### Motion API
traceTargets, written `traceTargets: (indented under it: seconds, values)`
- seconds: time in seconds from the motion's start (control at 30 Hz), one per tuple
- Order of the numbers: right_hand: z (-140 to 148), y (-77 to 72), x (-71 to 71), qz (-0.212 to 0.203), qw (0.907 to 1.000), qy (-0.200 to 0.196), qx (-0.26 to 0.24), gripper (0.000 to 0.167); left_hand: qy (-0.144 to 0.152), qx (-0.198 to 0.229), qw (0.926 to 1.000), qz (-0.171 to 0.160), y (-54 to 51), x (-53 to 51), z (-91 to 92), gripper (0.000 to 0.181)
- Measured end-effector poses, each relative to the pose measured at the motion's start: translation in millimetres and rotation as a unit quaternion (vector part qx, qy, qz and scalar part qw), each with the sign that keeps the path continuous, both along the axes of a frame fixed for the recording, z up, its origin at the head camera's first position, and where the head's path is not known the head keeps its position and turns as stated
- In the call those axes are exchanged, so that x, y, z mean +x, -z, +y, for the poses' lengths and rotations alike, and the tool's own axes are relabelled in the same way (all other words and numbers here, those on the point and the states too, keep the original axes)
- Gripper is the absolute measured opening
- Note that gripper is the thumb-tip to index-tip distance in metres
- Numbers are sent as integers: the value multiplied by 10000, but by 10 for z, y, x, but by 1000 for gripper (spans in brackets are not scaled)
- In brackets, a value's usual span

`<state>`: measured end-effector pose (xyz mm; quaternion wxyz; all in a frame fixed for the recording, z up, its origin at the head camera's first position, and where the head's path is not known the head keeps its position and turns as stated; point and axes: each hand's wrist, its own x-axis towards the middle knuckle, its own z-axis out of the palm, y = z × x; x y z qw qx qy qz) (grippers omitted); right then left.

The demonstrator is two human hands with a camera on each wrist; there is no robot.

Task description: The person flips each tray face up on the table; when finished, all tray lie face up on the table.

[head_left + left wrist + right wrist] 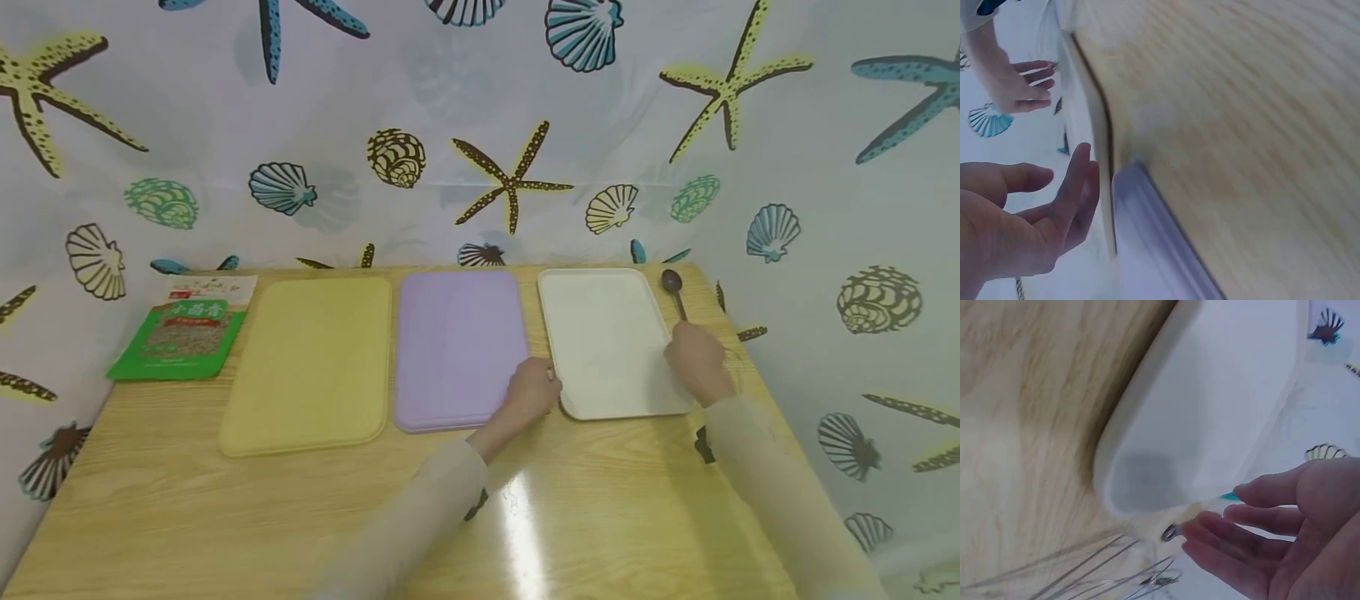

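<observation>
Flanking the white tray's (603, 342) side edges near the table's (615, 500) far-right corner, left hand (534, 388) and right hand (697, 358) are curving loose fingers.

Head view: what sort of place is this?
Probably a staged indoor tabletop workspace: a wood-grain table, three trays in a row, and a backdrop printed with starfish and shells.
</observation>
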<state>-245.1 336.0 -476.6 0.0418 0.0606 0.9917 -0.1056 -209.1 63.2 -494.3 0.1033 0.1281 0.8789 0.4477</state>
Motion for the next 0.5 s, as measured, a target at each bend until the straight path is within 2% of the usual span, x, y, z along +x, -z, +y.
traceTargets:
  seconds: [0.1,0.17,0.23,0.37,0.5]
  values:
    - [-180,-42,53,225,9997,-81,65,25,-46,-22,9983,580,-116,6,-313,37]
    - [-365,-37,83,461,9986,-228,-85,29,-339,-305,9937,1026,-136,-20,-601,35]
    - [-535,-12,107,741,9962,-406,-221,32,-633,-610,9875,1308,-119,-57,-879,36]
    - [-869,17,129,1146,9902,-696,-387,35,-982,-1181,9770,1476,-30,-105,-1299,38]
    - [-1228,33,79,1429,9839,-956,-480,36,-1090,-1462,9743,1322,34,-115,-1498,42]
